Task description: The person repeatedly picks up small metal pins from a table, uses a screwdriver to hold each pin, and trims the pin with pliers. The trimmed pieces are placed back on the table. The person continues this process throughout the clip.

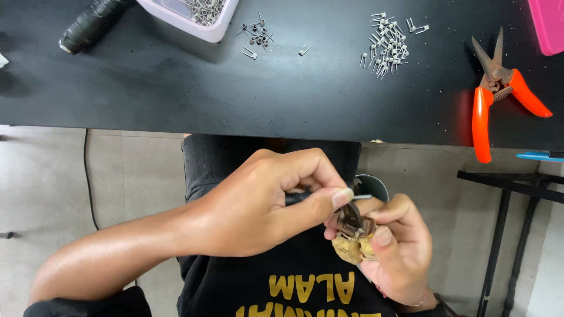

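Between both hands' fingers (342,198), half-hidden brown part (352,235)

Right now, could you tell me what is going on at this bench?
A person seated at a black table works over their lap. The right hand grips a small brownish part with dark metal pieces, while the left hand pinches a thin metal pin against it. On the table lie a pile of small metal clips, a few scattered darker ones, orange-handled snips, a dark roll and a pale tray holding more clips.
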